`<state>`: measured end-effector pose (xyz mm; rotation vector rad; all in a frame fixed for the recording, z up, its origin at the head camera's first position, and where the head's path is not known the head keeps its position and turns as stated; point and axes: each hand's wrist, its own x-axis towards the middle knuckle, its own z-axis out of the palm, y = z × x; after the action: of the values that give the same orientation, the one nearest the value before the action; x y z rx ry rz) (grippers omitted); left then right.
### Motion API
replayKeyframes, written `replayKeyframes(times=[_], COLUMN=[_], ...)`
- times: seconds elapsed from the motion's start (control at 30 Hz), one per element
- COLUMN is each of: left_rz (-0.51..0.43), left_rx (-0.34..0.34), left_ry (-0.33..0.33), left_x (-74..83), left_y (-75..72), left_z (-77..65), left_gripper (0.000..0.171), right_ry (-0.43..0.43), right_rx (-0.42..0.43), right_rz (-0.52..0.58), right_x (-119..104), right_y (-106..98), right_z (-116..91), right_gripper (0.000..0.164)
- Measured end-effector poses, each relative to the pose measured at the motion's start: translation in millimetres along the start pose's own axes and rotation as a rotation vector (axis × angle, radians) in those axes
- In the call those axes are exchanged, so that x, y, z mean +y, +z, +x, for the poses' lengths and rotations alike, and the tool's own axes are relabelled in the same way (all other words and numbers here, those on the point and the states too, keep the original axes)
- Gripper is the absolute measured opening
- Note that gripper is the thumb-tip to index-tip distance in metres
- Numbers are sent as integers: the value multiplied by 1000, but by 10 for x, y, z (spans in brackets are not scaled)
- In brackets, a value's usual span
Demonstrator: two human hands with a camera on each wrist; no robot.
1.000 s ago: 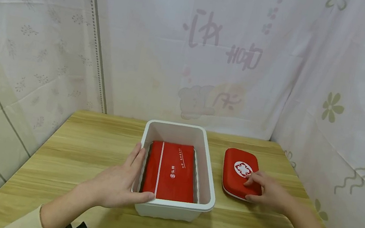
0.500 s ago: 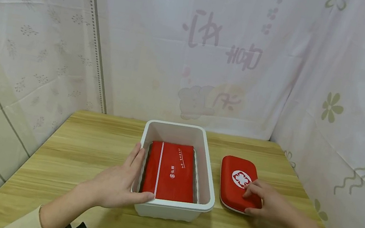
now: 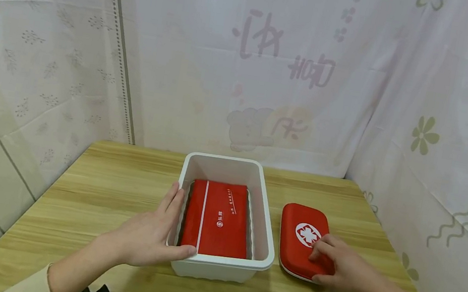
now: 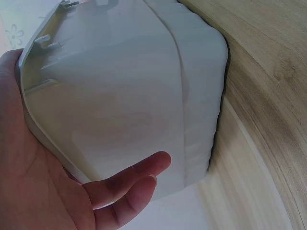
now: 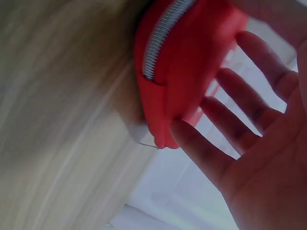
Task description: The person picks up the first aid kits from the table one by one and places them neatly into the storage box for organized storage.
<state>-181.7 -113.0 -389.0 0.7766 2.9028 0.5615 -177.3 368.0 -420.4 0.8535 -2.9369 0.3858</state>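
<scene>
In the head view, my left hand (image 3: 144, 234) rests against the near-left corner of a white plastic bin (image 3: 224, 267). Its thumb lies along the near rim and its fingers reach along the left side. The left wrist view shows two loosely bent fingers (image 4: 139, 177) beside the bin's outer wall (image 4: 120, 96). To the right, my right hand (image 3: 348, 268) touches a red zippered first-aid case (image 3: 302, 223) with a white cross emblem. In the right wrist view, its spread fingertips (image 5: 187, 132) rest on the case (image 5: 192, 72); the thumb's contact is unclear.
Inside the bin lies a flat red item (image 3: 217, 235) with a white stripe and white printing. Both bin and case stand on a wood-grain table (image 3: 117, 184). Patterned white curtains (image 3: 246, 66) enclose the back and sides.
The red first-aid case has slid toward me across the table under my right hand, turning slightly. My left hand and the bin have kept their places.
</scene>
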Motion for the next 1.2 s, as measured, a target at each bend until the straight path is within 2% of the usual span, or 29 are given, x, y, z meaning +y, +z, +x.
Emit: replayKeyframes(times=[0.13, 0.3, 0.4, 0.63, 0.77, 0.93, 1.03, 1.2], left_rz=[13, 9, 13, 13, 0, -1, -3, 5], left_rx=[11, 13, 19, 10, -2, 0, -4, -4], left_ry=[7, 15, 12, 14, 5, -2, -3, -3], left_x=[-3, -10, -15, -2, -1, -9, -9, -12], left_y=[5, 6, 9, 25, 16, 12, 11, 0], left_z=[-2, -7, -11, -3, -3, -13, -14, -5], left_gripper=[121, 121, 122, 122, 122, 122, 122, 122], right_ry=[143, 311, 398, 658, 713, 733, 729, 701], right_rx=[-21, 2, -46, -215, -288, -324, -309, -232], right_rz=[115, 240, 301, 662, 711, 732, 831, 1041], right_x=[34, 293, 500, 825, 891, 882, 870, 846], right_y=[-95, -179, -163, -59, -43, 4, 30, 29], right_z=[34, 213, 351, 651, 792, 877, 894, 878], right_gripper=[32, 54, 67, 93, 100, 93, 85, 73])
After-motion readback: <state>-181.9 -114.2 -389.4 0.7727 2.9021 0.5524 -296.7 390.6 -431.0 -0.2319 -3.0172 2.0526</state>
